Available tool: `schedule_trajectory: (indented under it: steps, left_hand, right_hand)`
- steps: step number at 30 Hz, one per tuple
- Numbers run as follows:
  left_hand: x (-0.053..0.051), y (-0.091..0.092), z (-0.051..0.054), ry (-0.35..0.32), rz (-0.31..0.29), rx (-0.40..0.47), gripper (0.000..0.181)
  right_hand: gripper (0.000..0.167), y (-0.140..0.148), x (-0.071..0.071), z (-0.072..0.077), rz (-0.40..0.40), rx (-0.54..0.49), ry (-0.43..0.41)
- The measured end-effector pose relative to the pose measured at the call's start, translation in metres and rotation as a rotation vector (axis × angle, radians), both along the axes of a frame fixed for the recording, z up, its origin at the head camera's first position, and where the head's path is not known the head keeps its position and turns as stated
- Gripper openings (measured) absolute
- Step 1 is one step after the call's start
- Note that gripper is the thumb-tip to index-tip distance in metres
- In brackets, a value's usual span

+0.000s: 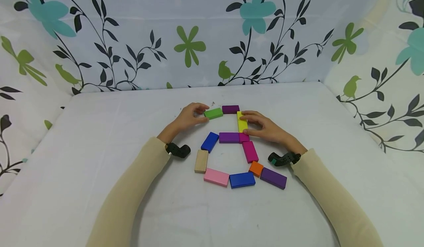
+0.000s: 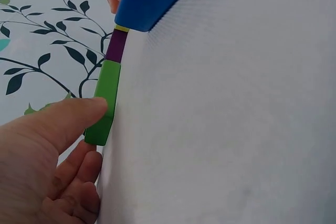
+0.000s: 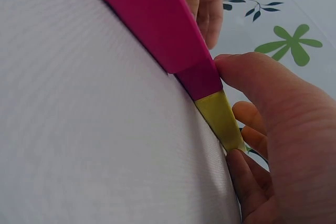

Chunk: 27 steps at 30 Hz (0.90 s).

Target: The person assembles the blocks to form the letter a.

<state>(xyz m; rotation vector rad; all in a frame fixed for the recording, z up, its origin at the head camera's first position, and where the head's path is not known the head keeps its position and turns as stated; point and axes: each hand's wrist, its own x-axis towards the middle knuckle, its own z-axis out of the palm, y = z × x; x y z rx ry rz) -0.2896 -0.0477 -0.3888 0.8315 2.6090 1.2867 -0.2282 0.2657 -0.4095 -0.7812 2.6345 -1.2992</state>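
Toward the back of the table, my left hand (image 1: pixel 191 116) pinches a green block (image 1: pixel 213 113) between thumb and fingers. The left wrist view shows the thumb on one side of the green block (image 2: pixel 107 90) and the fingers at its end. A dark purple block (image 1: pixel 230 109) lies at its right end. My right hand (image 1: pixel 265 126) holds a yellow block (image 1: pixel 242 122) lengthwise, fingers at the far end and thumb at the near end. In the right wrist view, the thumb is beside the small magenta block (image 3: pixel 202 82) that adjoins the yellow block (image 3: pixel 221 119).
Nearer lie a purple block (image 1: pixel 229 137), blue block (image 1: pixel 210 142), beige block (image 1: pixel 201 161), pink block (image 1: pixel 216 177), second blue block (image 1: pixel 242 180), orange block (image 1: pixel 255 168), another purple block (image 1: pixel 273 177) and larger magenta block (image 1: pixel 250 151). Patterned cloth (image 1: pixel 205 18) hangs behind the white table (image 1: pixel 212 217).
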Motion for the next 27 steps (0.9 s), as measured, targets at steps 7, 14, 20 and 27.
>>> schedule_trajectory:
  steps: [7, 14, 20, 27]
  left_hand:
    - [-0.0022, 0.0003, 0.0004, 0.005, 0.019, -0.025, 0.041]
    - [-0.0051, 0.0001, -0.0003, 0.0, 0.033, -0.032, 0.041]
    - [-0.0066, 0.0011, 0.0008, -0.016, 0.054, -0.038, 0.041]
    - [-0.0081, 0.002, 0.0003, -0.017, 0.053, -0.046, 0.041]
  right_hand:
    - [0.052, -0.0008, 0.0015, 0.0009, 0.006, -0.012, -0.009]
    - [0.053, -0.0015, 0.0015, 0.0015, 0.01, -0.018, -0.005]
    - [0.052, -0.0016, 0.0006, 0.0014, 0.009, -0.011, -0.001]
    - [0.052, -0.0008, 0.0001, 0.0008, 0.006, -0.007, 0.004]
